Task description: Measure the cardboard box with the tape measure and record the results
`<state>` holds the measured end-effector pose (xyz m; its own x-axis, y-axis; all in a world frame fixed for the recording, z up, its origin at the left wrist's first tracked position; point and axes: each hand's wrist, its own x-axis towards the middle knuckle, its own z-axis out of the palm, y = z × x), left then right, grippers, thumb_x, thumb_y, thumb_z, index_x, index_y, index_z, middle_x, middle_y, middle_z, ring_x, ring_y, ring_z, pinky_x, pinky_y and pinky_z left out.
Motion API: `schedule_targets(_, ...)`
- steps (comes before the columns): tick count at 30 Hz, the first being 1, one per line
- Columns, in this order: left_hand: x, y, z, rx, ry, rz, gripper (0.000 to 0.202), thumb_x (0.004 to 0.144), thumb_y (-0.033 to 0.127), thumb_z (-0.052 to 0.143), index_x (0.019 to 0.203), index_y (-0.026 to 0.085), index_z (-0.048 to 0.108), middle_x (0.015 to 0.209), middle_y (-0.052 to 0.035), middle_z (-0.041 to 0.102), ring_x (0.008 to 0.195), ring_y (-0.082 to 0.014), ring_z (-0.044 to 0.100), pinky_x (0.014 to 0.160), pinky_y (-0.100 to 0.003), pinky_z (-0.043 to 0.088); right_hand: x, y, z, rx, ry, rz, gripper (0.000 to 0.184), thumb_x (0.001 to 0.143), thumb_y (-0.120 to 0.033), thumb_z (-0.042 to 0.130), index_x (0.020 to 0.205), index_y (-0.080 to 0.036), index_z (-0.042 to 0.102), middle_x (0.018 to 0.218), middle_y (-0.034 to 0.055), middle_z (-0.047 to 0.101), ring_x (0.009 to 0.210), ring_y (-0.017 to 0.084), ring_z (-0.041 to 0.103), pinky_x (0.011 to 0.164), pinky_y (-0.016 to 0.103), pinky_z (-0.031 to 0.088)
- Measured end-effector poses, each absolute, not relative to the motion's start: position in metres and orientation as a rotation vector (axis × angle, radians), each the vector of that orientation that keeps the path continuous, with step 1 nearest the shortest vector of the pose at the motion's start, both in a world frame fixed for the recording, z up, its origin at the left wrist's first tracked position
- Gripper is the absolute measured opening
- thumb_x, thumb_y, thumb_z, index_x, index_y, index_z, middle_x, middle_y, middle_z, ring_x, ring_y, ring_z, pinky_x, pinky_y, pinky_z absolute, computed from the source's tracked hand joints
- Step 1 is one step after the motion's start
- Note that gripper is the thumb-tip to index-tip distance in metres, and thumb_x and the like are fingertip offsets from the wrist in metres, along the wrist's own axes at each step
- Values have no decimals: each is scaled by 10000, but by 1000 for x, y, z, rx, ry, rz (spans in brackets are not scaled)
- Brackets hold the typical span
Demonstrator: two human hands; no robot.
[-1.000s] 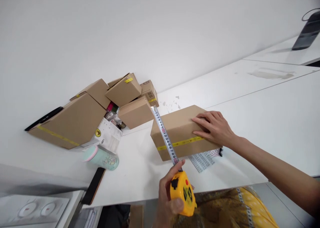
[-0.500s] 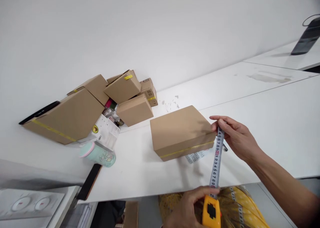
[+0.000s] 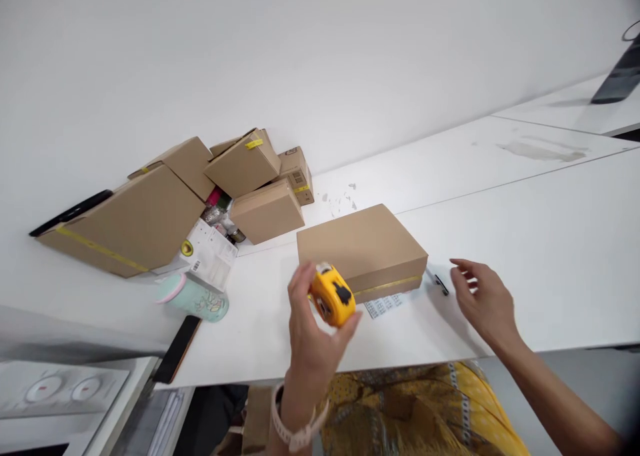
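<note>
A yellow tape measure (image 3: 334, 297) with a black button is gripped in my left hand (image 3: 313, 336), raised in front of the near left part of a closed cardboard box (image 3: 365, 243). Its blade is not seen drawn out. To the right of that box, my right hand (image 3: 483, 303) hovers over the white table (image 3: 550, 243) with its fingers loosely bent and nothing in them. A black pen (image 3: 441, 285) lies between the box and my right hand. Part of a printed sheet (image 3: 384, 306) sticks out from under the box's near side.
Several cardboard boxes (image 3: 267, 211) are stacked at the left against the wall. A mint tumbler (image 3: 200, 299) with a pink rim lies near a white carton (image 3: 213, 256). A dark object (image 3: 617, 76) stands at the far right. The table's front edge runs above my lap.
The blade, stretched between my hands before, is back in the case. My left hand has lifted the tape measure up and left, and my right hand has let go and moved away from the box.
</note>
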<state>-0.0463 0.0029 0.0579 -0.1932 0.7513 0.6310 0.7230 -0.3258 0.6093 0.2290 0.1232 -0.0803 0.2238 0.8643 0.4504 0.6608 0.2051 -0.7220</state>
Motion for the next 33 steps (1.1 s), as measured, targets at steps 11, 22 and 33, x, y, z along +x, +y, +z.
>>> schedule_targets(11,-56,87,30,2404,2140,817,875,812,499,842,1533,257,408,1675,-194,323,1510,-421,383,1172,-633,402,216,150,-138,-1704,-2022,-41,441,1048,-431,390,1342,-240,658,1420,113,665,1265,340,575,948,515,495)
schedule_targets(22,-49,143,15,2475,2322,747,950,748,409,913,1545,212,436,1647,-195,393,1495,-432,397,1153,-609,441,213,142,-136,-1646,-2073,-192,451,1085,-323,326,1369,-173,644,1463,129,653,1355,299,567,1042,469,451)
schedule_targets(33,-29,169,3,2602,2165,810,830,933,366,705,1615,133,294,1712,-230,248,1616,-403,108,1255,-701,198,213,138,-134,-1642,-2065,-139,470,1073,-300,332,1402,-150,632,1474,148,641,1379,308,569,1099,486,444)
